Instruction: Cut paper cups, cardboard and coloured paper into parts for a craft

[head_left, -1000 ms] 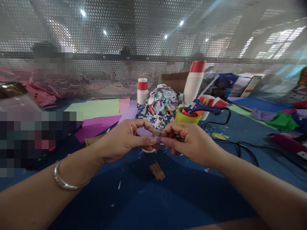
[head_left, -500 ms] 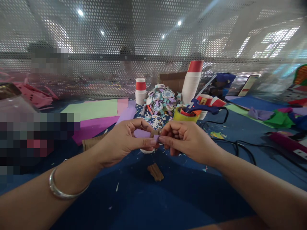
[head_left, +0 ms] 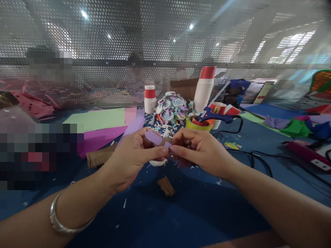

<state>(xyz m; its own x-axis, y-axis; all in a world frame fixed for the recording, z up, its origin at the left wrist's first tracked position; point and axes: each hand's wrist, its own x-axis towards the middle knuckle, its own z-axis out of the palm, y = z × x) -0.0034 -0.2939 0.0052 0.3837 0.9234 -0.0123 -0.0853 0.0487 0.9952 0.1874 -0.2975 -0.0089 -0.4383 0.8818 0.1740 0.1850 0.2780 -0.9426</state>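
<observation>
Between my two hands is a small purple paper piece with a bit of brown cardboard against it. My left hand pinches it with thumb and fingers, its rounded purple end sticking up above the thumb. The fingertips of my right hand close on its right end, thumb against a small purple flap. A white round object lies below my fingers, partly hidden by them. Closer to me, a brown corrugated cardboard scrap rests on the blue table.
Behind my hands stand a short cup stack, a pile of decorated paper discs and a tall cup stack. A blue glue gun lies over a yellow tape roll, its black cord running right. Green paper is at left.
The purple piece has tilted, showing more of its rounded end and the brown cardboard beside it. Both hands keep their pinch. The view has shifted slightly.
</observation>
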